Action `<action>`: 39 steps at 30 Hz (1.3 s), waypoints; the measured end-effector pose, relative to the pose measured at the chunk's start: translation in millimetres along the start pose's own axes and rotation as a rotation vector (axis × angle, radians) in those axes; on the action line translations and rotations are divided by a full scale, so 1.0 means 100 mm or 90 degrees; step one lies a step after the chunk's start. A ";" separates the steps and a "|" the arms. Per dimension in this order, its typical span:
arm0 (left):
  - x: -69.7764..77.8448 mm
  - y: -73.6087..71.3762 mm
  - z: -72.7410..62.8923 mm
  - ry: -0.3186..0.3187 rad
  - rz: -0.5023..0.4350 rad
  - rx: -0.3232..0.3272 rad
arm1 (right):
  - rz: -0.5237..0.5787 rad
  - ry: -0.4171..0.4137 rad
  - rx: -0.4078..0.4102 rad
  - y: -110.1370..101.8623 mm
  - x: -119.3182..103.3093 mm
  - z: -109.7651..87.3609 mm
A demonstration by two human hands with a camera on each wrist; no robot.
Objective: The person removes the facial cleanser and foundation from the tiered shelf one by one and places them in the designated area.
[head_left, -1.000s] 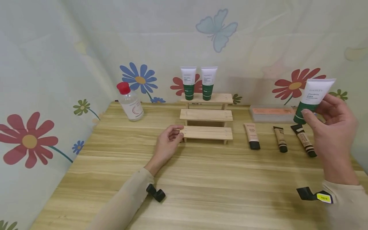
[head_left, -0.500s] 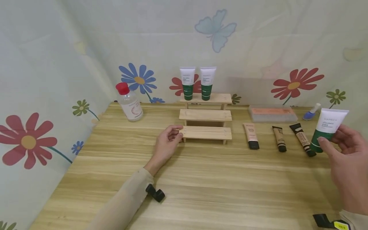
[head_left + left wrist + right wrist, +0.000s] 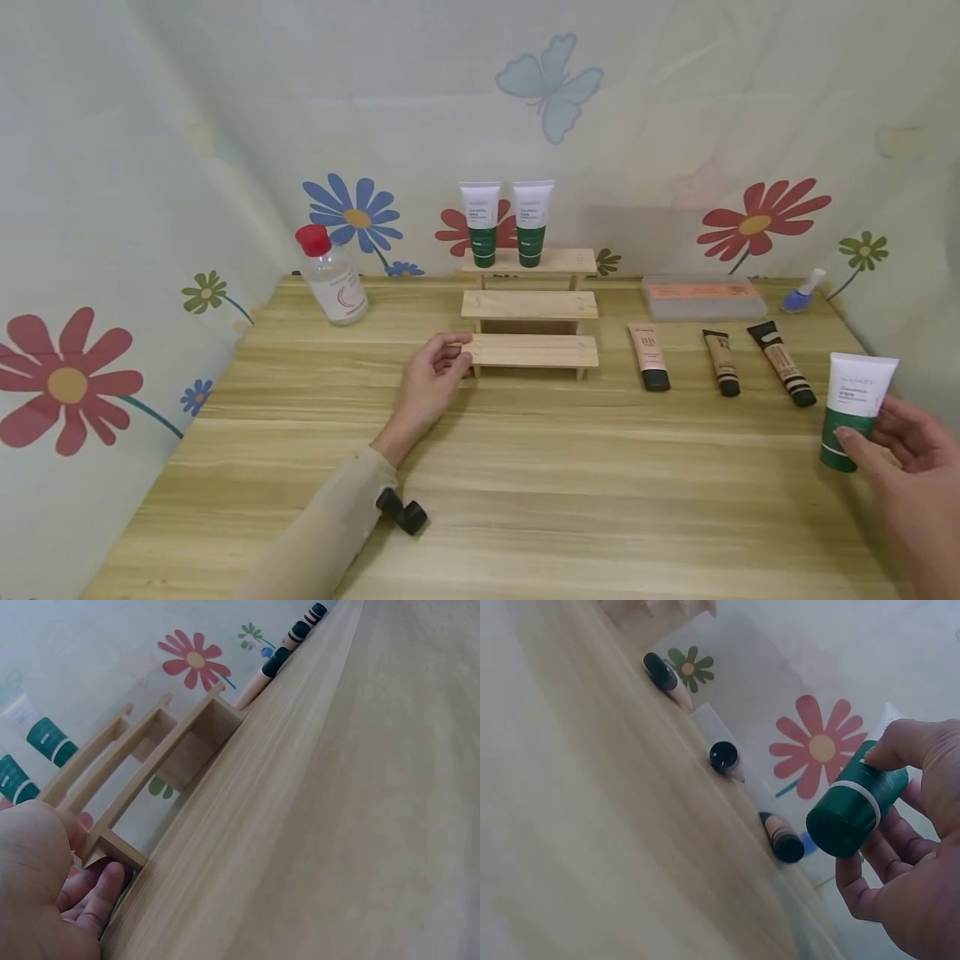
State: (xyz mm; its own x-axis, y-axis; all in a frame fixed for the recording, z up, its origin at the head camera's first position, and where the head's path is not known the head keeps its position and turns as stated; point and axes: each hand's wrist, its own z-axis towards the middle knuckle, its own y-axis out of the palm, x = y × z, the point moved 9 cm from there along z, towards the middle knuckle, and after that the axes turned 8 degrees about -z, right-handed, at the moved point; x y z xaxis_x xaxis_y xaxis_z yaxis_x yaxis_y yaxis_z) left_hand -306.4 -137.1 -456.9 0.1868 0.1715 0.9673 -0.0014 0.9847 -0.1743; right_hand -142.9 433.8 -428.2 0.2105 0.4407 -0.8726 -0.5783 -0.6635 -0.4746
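At the right side of the table my right hand (image 3: 917, 479) holds a white and green squeeze tube (image 3: 851, 400), thumb on its front, cap end down. The right wrist view shows the tube (image 3: 855, 801) held off the tabletop. A three-step wooden display stand (image 3: 528, 350) is at the back middle. My left hand (image 3: 431, 383) grips the left end of its lowest step; in the left wrist view, curled fingers (image 3: 101, 904) reach under that end. Two matching tubes, a left one (image 3: 482, 221) and a right one (image 3: 532, 223), stand upright on the top step.
Right of the stand lie a BB cream tube (image 3: 648, 357), a small beige tube (image 3: 722, 362) and a black-ended tube (image 3: 782, 364). Behind them are a flat clear box (image 3: 705, 310) and a blue nail polish bottle (image 3: 798, 296). A red-capped bottle (image 3: 337, 283) stands at the left.
My right hand has carried the tube down and toward me at the right side, uncovering the nail polish bottle. The left hand stays on the stand; the head view has shifted slightly.
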 end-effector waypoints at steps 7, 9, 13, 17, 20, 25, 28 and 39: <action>-0.01 0.00 0.01 0.000 0.006 0.005 | 0.025 0.003 -0.021 -0.09 0.26 -0.14; -0.02 0.00 0.01 0.000 0.007 0.005 | 0.025 0.000 -0.028 -0.10 0.29 -0.17; -0.02 -0.01 0.00 0.000 -0.003 -0.003 | -0.041 -0.010 -0.034 -0.11 0.30 -0.22; 0.00 -0.01 0.00 0.002 -0.014 -0.009 | -0.090 -0.002 -0.031 -0.11 0.33 -0.24; -0.01 -0.01 0.00 0.002 -0.013 -0.009 | -0.131 -0.020 -0.027 -0.11 0.33 -0.26; -0.03 0.00 0.01 0.003 -0.013 -0.008 | -0.210 -0.045 -0.036 -0.07 0.35 -0.25; -0.03 0.00 0.01 0.003 -0.010 -0.007 | -0.236 -0.040 -0.047 -0.05 0.38 -0.24; -0.01 0.00 0.01 0.006 0.005 -0.006 | -0.275 0.006 -0.066 -0.03 0.38 -0.24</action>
State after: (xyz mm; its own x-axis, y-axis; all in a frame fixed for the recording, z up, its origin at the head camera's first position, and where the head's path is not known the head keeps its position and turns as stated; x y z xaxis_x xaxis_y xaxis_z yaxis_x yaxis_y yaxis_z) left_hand -307.1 -137.0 -457.5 0.1960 0.1786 0.9642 0.0056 0.9831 -0.1832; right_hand -113.8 438.0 -462.9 0.4230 0.6852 -0.5930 -0.3533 -0.4779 -0.8042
